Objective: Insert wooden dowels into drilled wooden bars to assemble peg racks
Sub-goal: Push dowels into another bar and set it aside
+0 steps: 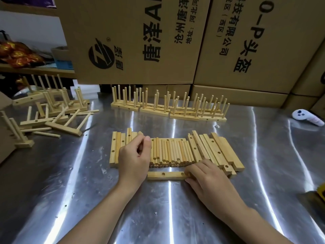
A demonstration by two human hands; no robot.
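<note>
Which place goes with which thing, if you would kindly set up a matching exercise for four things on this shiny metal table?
Things:
1. single drilled pale wooden bar
2. pile of loose round wooden dowels
3. row of upright finished wooden peg racks
4. white plastic handheld controller

Places:
A. far right of the metal table
B. nearest the person, one end pinched by the right hand
C. at the back, before the brown cardboard boxes
D. flanked on both sides by drilled wooden bars

Pairs: 1-B, 2-D, 3-C, 4-A.
</note>
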